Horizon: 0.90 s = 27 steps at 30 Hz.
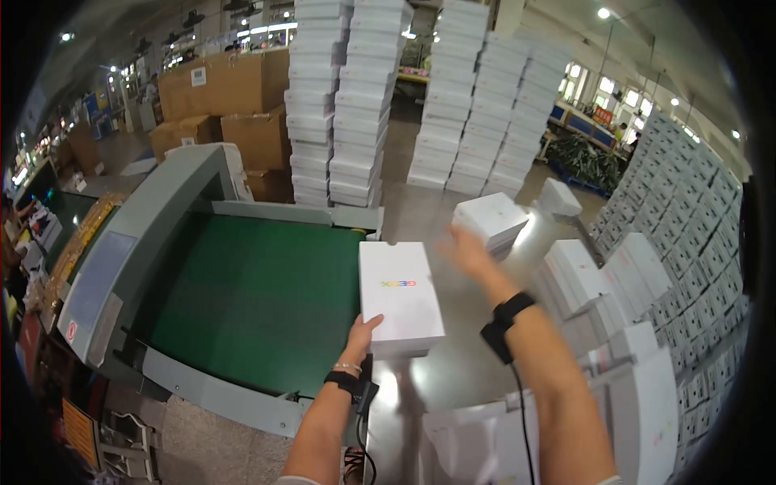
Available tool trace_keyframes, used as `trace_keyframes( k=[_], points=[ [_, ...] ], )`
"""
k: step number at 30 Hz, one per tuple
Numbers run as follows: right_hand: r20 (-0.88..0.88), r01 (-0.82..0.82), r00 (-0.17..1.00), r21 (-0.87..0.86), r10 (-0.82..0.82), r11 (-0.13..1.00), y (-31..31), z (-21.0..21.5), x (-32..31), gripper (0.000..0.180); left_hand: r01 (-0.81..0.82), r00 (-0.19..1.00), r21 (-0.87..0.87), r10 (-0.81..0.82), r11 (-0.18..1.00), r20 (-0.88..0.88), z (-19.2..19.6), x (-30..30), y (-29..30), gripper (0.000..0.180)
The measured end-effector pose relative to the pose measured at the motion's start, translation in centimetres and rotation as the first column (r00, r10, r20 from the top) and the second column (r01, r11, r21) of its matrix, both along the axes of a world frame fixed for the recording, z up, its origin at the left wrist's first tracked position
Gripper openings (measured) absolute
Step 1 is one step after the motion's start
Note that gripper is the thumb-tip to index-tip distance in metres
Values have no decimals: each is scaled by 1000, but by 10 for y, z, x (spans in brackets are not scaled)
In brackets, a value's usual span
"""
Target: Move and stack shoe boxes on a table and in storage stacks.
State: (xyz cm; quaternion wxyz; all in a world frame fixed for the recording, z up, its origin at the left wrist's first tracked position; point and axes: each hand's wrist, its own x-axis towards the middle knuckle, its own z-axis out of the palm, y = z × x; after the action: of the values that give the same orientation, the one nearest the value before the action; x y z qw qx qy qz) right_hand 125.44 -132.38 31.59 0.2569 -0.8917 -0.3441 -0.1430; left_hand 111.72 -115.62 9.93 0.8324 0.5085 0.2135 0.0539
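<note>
A white lidded shoe box with colourful print on its lid lies at the right end of a green conveyor belt, partly over the metal table. My left hand grips its near left edge, the thumb on the lid and the other fingers hidden along the side. Ahead and to the right, a short stack of white boxes stands on the metal table. My right hand is beside that stack, smeared by motion. Whether it touches the boxes I cannot tell.
A grey machine housing arches over the belt's left end. Tall stacks of white boxes and brown cartons stand behind. More white boxes crowd the right side, before a wall of stacked boxes. Cables hang from both my wrist straps.
</note>
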Motion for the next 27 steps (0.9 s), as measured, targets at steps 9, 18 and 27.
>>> trace_keyframes(
  k=[9,18,27],
  points=[
    [-652,521,695,165,-304,837,1,-147,-9,52,-88,992,158,71,984,106,56,10,-15,87],
    [-765,330,409,633,498,700,-46,41,-54,42,266,912,-115,-212,957,352,154,-32,-24,81],
    [-459,-105,862,257,217,961,-35,-22,-104,55,291,956,-552,-219,782,193,109,-47,-77,45]
  ],
)
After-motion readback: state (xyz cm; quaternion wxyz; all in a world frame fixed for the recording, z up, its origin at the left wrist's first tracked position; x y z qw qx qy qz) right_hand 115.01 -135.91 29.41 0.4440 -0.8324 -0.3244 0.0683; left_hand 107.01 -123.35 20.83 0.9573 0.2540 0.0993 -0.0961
